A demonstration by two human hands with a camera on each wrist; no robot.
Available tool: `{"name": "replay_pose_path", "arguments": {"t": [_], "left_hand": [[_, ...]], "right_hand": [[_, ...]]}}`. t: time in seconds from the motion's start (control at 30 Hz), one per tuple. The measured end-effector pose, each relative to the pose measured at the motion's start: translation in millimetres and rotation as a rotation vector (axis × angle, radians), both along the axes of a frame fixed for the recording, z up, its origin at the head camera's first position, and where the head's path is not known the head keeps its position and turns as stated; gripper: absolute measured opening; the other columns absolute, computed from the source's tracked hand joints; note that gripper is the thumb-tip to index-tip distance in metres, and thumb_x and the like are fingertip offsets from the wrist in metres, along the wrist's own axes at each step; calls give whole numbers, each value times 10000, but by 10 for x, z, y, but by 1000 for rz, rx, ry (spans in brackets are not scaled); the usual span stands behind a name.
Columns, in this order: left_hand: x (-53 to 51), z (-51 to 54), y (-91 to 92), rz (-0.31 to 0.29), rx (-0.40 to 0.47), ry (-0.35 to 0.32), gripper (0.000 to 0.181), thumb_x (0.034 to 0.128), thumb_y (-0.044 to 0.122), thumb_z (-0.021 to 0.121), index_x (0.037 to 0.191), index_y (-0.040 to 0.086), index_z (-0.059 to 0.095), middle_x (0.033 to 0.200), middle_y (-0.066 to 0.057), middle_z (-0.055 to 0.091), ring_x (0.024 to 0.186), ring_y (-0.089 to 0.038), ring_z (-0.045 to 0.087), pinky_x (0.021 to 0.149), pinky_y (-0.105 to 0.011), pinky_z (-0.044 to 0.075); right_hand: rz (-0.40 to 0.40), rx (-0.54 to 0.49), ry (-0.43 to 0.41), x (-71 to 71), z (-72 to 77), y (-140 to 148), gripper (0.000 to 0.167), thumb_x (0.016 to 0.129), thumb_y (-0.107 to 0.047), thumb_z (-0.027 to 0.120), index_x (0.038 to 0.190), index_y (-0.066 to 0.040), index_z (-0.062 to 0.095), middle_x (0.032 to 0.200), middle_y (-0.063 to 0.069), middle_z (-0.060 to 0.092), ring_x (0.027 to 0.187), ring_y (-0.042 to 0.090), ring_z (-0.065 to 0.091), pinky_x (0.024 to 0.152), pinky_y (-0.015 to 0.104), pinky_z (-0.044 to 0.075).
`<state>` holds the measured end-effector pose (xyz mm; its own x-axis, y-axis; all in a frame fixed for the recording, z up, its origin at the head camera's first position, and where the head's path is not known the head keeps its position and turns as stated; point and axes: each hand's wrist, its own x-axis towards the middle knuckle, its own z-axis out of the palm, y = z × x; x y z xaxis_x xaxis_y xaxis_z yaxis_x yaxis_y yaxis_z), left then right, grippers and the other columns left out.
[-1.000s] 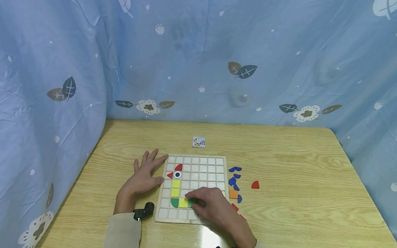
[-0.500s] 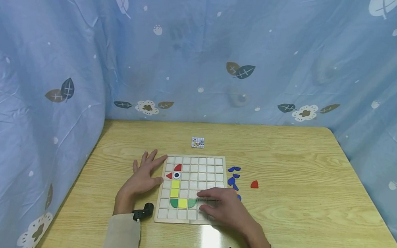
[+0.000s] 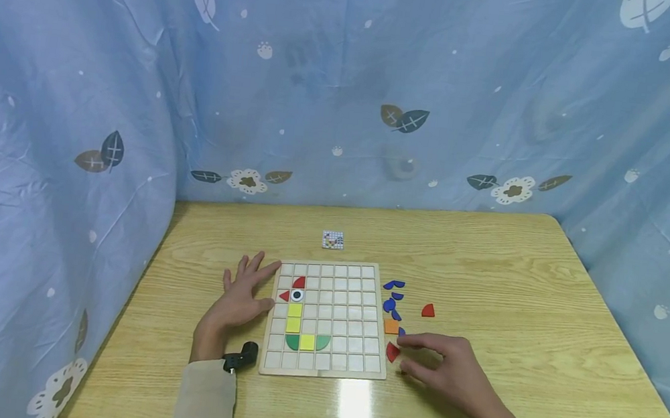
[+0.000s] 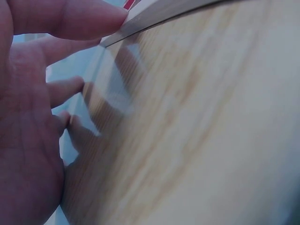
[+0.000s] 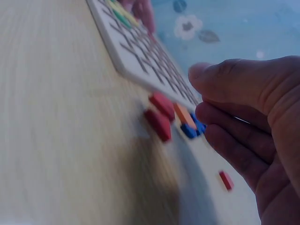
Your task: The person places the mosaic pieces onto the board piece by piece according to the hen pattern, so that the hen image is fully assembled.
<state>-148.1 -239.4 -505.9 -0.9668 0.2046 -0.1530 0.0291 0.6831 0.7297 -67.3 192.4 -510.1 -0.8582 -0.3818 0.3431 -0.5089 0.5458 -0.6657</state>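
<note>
A wooden grid board (image 3: 334, 374) lies on the table. My left hand (image 3: 238, 300) rests at its left edge, fingers spread, with thumb and index finger touching the rim. On the board sit a red quarter piece (image 3: 299, 282), a red triangle (image 3: 284, 296), an eye disc (image 3: 297, 295), several yellow squares (image 3: 293, 325) and two green quarter pieces (image 3: 323, 342). Right of the board, my right hand (image 3: 447, 368) hovers over red pieces (image 3: 392, 352), thumb and fingers apart with nothing between them. The right wrist view shows two red pieces (image 5: 158, 125) below the fingertips.
Beside the board lie an orange square (image 3: 391, 327) and several blue pieces (image 3: 389, 305). Another red quarter piece (image 3: 428, 311) sits farther right. Behind the board is a small pattern card (image 3: 333, 240). A blue curtain (image 3: 334, 88) hangs around the table.
My right hand has left the green quarter piece, which stays in its cell, and moved right, off the board to the red pieces. The left hand stays at the board's edge.
</note>
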Motion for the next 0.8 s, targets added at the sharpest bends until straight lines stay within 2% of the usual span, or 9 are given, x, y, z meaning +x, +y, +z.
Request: {"name": "replay_pose_path", "arguments": {"t": [0.1, 0.2, 0.47, 0.8], "left_hand": [[2, 2, -6, 1, -3, 0, 859, 896, 70, 686, 1707, 142, 409, 1851, -192, 49, 1696, -460, -161, 1254, -727, -250], [0, 1, -7, 3, -2, 3, 850, 904, 70, 685, 1705, 141, 411, 1851, -192, 54, 1697, -458, -155, 1258, -724, -246], [-3, -4, 0, -2, -6, 1, 840, 916, 62, 694, 1704, 146, 414, 1850, -195, 54, 1696, -460, -154, 1261, -724, -241], [0, 6, 1, 1, 1, 0, 851, 908, 70, 712, 1702, 154, 421, 1849, -195, 60, 1695, -469, -150, 1257, -731, -243]], "right_hand": [[-37, 10, -8, 49, -10, 79, 346, 807, -114, 969, 1115, -232, 864, 1091, -144, 841, 1070, 60, 792, 969, 55, 504], [-53, 12, -8, 68, -28, 110, 364, 797, -98, 969, 1117, -236, 863, 1097, -150, 839, 1080, 58, 788, 972, 35, 483], [-19, 30, -10, 22, -103, 7, 330, 826, -158, 963, 1132, -233, 862, 1084, -141, 842, 1047, 66, 795, 973, 30, 479], [-1, 52, 27, -30, -117, -163, 393, 762, -38, 959, 1112, -186, 857, 1058, -117, 843, 1008, 54, 782, 930, 146, 570]]}}
